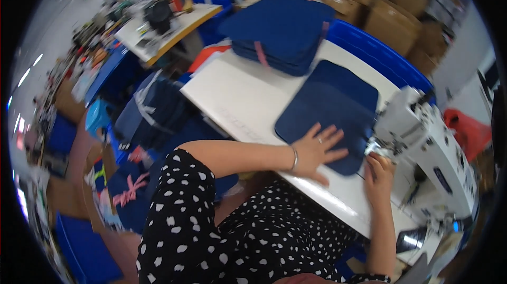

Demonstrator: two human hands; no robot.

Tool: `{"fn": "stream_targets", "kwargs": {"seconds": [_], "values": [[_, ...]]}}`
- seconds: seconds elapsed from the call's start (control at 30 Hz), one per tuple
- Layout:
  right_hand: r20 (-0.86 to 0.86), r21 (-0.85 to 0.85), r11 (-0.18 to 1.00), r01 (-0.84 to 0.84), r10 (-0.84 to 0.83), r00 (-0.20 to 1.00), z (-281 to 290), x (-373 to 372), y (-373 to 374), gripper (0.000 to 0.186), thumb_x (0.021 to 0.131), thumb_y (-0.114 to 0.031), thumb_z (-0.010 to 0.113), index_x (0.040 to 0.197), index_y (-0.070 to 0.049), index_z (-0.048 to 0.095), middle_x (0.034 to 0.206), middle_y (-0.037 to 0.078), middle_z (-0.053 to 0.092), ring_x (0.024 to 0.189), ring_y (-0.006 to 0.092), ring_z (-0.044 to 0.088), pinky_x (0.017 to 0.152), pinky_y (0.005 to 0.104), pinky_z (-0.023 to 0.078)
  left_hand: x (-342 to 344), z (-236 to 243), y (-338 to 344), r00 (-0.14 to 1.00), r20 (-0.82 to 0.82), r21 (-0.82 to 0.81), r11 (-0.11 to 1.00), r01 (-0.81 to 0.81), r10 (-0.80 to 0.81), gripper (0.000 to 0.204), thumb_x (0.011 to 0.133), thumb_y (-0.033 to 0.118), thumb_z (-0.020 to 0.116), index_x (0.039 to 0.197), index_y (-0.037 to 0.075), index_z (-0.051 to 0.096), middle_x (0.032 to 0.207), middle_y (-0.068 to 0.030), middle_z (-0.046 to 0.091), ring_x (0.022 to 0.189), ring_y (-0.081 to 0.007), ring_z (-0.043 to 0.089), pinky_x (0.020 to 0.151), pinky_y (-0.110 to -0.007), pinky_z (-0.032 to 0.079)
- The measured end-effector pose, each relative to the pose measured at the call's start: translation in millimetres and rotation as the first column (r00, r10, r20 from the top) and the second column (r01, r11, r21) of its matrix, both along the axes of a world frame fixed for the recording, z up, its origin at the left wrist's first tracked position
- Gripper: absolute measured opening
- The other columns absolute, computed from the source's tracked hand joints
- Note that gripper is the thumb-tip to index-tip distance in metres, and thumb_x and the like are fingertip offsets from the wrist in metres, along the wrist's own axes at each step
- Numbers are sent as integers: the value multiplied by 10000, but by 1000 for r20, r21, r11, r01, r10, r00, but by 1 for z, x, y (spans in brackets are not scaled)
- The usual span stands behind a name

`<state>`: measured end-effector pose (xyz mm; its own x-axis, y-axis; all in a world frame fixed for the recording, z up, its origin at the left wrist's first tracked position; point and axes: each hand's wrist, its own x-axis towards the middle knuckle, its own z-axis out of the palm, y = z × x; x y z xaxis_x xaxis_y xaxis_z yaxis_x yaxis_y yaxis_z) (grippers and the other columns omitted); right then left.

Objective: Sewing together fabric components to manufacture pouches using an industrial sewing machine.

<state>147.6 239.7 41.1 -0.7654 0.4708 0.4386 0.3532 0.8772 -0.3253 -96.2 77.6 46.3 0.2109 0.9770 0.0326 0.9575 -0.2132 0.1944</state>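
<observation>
A dark blue rounded fabric panel (330, 101) lies on the white sewing table (227, 104), its right edge at the white sewing machine's (422, 146) needle area. My left hand (319, 152), wearing a ring and bracelet, rests with spread fingers on the panel's lower part. My right hand (377, 170) has curled fingers at the presser foot by the panel's right edge; what is between them is hidden. A stack of similar blue panels (277, 25) with pink strips sits at the table's far end.
Blue fabric bundles (150, 107) and pink strips (132, 191) lie at my left. Cardboard boxes (391, 25) and a blue bin (385, 54) stand behind the table. A second worktable (132, 33) is at the back left, a red bag (465, 131) at the right.
</observation>
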Motion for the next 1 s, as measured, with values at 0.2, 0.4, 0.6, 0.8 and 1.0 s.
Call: {"fn": "stream_targets", "kwargs": {"seconds": [0.2,0.4,0.6,0.8,1.0], "values": [[47,56,998,-29,27,999,-2,8,13,234,932,-74,632,1152,-39,703,1268,115,673,1192,320,578,1073,421,391,-16,-10,-128,985,-92,179,970,164,-149,737,897,136,640,1577,229,373,1674,-47,307,1530,-295,305,1232,-560,245],[89,98,994,-41,33,996,-7,4,17,254,961,-79,601,1188,-13,695,1308,126,665,1217,326,566,1094,431,379,-58,-45,-288,964,-123,133,967,-218,234,863,775,7,657,1545,315,421,1672,-6,316,1534,-282,301,1208,-629,241],[56,104,994,-32,26,998,-4,7,14,239,945,-69,610,1163,-24,699,1283,119,675,1208,329,572,1082,424,386,-94,-97,-450,859,-392,-399,781,-480,328,757,882,161,630,1564,379,385,1718,-37,177,1568,-327,194,1190,-676,239],[-6,102,995,-17,17,1000,1,0,3,208,912,-62,641,1110,-35,700,1235,118,687,1149,327,596,1052,424,404,-99,-75,-430,923,-301,-675,629,-385,241,677,920,418,683,1545,328,438,1660,-100,318,1499,-347,350,1154,-576,362],[-32,94,995,-20,23,999,7,1,0,219,861,-60,669,1076,-52,708,1202,106,703,1130,323,601,1028,427,415,-151,39,-206,906,-27,82,904,-420,423,280,897,236,705,1157,134,688,1066,-122,655,1039,-318,622,918,-437,493]]}}
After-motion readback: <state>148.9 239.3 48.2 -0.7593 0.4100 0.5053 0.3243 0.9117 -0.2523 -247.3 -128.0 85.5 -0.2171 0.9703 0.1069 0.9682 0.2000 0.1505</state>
